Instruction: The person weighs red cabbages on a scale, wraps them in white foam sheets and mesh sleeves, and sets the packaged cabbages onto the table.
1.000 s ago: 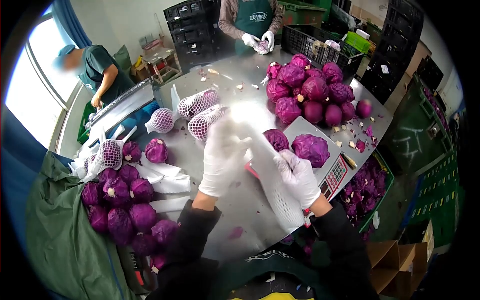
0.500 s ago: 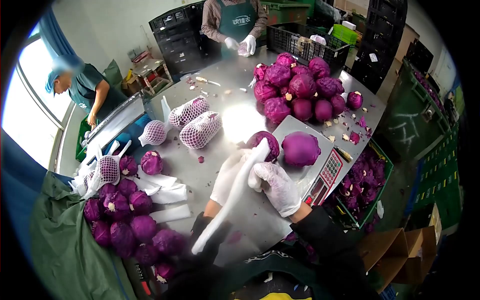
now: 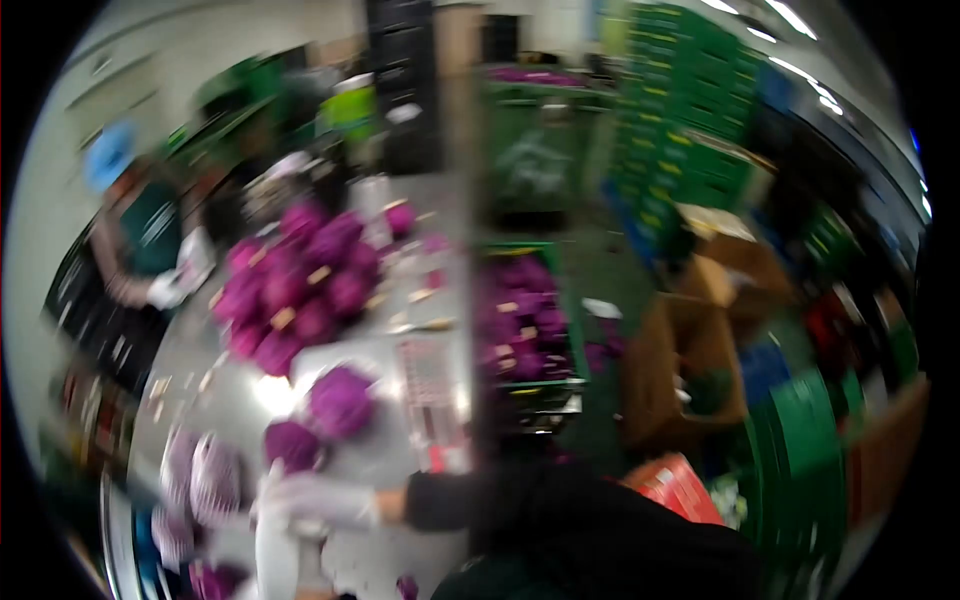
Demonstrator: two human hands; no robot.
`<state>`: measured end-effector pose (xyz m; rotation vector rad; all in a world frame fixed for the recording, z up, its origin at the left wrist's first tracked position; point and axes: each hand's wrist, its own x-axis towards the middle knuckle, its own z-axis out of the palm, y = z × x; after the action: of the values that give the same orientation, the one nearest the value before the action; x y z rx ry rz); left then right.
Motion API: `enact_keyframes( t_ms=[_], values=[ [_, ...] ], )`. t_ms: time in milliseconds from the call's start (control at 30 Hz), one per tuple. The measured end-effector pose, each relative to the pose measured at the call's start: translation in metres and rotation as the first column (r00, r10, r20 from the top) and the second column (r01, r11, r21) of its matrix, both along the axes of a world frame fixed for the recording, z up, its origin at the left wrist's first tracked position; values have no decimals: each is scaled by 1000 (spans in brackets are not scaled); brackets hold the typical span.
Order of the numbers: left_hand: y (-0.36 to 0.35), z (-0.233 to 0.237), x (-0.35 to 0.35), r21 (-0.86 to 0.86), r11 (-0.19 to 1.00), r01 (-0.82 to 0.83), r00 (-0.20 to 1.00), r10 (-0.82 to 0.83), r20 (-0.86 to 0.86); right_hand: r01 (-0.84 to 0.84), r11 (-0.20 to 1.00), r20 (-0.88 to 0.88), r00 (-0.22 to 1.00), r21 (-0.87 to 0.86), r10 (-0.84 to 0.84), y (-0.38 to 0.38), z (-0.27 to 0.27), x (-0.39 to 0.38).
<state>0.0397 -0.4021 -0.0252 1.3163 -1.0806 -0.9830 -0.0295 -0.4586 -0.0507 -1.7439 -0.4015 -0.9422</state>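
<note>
Motion blurs the view. My right hand, in a white glove, closes on a long white foam net sleeve near the bottom left. A red cabbage touches the sleeve's upper end, just beyond my fingers. Only a little of my left hand shows beneath the right one; its fingers are hidden behind the sleeve. Another red cabbage rests on the scale, whose red-edged keypad lies to the right of it.
Beyond the scale, red cabbages are heaped on the metal table. Netted cabbages lie at left. A co-worker stands at the far left. A green crate of purple leaves and cardboard boxes are on the right.
My view has swung to the right, so the hands and cabbages now appear farther left. Crates and boxes on the right have come into view. The sleeve is still in my right hand.
</note>
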Motion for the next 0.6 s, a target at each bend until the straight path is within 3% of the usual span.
enact_keyframes(
  t_ms=[67, 100, 133, 200, 267, 300, 333, 400, 433, 467, 500, 533, 567, 600],
  values=[
    [-24, 1, -17, 19, 999, 28, 996, -30, 86, 186, 978, 170, 965, 95, -200, 0, -9, 13],
    [-34, 0, -24, 28, 999, 43, 992, -46, 113, -40, 863, -10, 999, 503, 52, 3, -11, 9],
    [-38, 1, -31, 31, 997, 65, 990, -69, 127, -179, 517, -29, 929, 837, 368, 13, -15, 10],
    [-48, -1, -41, 40, 995, 90, 983, -96, 156, -155, 424, 16, 950, 893, 313, 2, -32, 21],
    [-53, -2, -48, 42, 992, 116, 979, -122, 165, -165, 585, 35, 973, 794, 227, -6, -24, 13],
    [-56, -2, -54, 45, 990, 132, 976, -138, 167, -71, 609, -148, 942, 790, 302, -6, -32, -12],
    [-57, -2, -56, 50, 989, 141, 974, -147, 175, -84, 453, -34, 969, 887, 246, -4, -45, -2],
    [-62, -3, -63, 52, 985, 163, 970, -170, 175, -75, 284, -4, 963, 956, 268, 11, 16, -53],
    [-63, -4, -66, 56, 983, 173, 967, -180, 180, -135, 242, 46, 940, 961, 339, 4, 14, -53],
    [-64, -4, -68, 58, 982, 179, 966, -187, 180, -3, 681, -54, 997, 732, 63, 1, 10, -58],
    [-66, -4, -72, 61, 980, 189, 964, -197, 177, 225, 915, -17, 972, 336, -233, -2, 6, -63],
    [-66, -4, -73, 62, 979, 192, 964, -200, 174, 478, 871, 147, 875, -111, -461, -5, 6, -69],
    [-66, -4, -75, 63, 979, 195, 964, -203, 173, 277, 958, -120, 951, -74, -284, -13, -5, -66],
    [-67, -4, -77, 55, 978, 200, 964, -206, 169, 273, 945, -191, 952, 180, -239, -12, -9, -59]
  ],
)
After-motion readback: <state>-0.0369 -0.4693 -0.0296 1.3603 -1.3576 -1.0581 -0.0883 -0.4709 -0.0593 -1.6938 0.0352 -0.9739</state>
